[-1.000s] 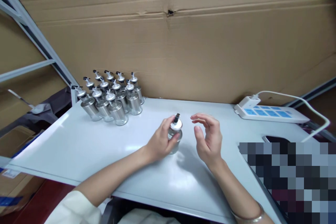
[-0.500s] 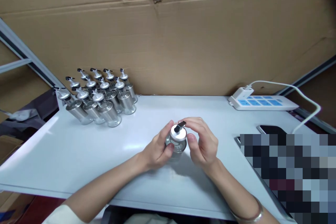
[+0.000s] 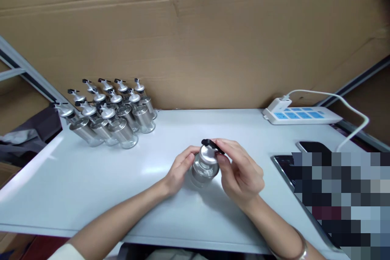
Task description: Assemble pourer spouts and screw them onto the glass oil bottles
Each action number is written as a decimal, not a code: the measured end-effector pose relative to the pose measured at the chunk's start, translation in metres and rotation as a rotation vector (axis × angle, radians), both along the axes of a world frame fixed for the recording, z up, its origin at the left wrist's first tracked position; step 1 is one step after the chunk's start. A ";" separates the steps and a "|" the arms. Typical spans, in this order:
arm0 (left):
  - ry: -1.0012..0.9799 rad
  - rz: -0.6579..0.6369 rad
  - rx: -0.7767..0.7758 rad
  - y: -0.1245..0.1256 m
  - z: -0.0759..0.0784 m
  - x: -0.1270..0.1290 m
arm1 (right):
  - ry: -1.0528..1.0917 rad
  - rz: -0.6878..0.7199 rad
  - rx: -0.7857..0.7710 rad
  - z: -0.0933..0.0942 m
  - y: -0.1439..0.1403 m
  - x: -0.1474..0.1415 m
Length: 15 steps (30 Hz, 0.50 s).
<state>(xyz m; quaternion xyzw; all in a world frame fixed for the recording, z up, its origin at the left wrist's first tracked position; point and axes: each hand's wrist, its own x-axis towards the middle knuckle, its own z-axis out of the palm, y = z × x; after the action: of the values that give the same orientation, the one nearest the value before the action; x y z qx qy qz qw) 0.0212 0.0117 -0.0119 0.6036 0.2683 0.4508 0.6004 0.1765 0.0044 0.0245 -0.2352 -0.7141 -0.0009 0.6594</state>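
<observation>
An oil bottle (image 3: pixel 201 174) of clear glass with a metal sleeve stands in front of me, topped by a silver pourer (image 3: pixel 208 154). My left hand (image 3: pixel 179 170) is curled against the bottle's left side, with some fingertips hidden behind it. Thumb and forefinger of my right hand (image 3: pixel 242 172) pinch the end of the black flap (image 3: pixel 212 144) on the pourer. That flap slants down to the right, towards my fingers.
Several similar oil bottles (image 3: pixel 122 130) stand grouped at the back left of the white table (image 3: pixel 152 207). A power strip (image 3: pixel 304 118) with a plugged-in charger (image 3: pixel 279 105) lies at the back right. Nearer are a phone (image 3: pixel 313 146) and a dark device (image 3: pixel 283 164), partly blurred out. Cardboard (image 3: pixel 213 48) rises behind.
My right hand has gone from resting beside the pourer to pinching its flap, which now points right. The left thumb has shifted off the bottle's front. The view has moved slightly.
</observation>
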 end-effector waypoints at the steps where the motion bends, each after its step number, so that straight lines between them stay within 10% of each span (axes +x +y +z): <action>1: 0.004 -0.048 0.033 0.000 -0.001 0.000 | 0.004 -0.005 0.006 0.000 0.000 0.000; 6: 0.156 -0.049 0.270 -0.004 -0.005 0.003 | 0.027 -0.026 0.027 -0.002 0.000 0.003; 15: 0.259 -0.153 0.204 -0.002 0.005 0.000 | -0.028 -0.012 0.057 0.007 -0.001 0.008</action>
<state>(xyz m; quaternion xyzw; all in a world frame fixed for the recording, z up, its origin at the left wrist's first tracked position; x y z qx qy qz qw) 0.0215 0.0100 -0.0071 0.7331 0.2494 0.3470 0.5291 0.1847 0.0030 0.0313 -0.2208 -0.7213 -0.0284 0.6559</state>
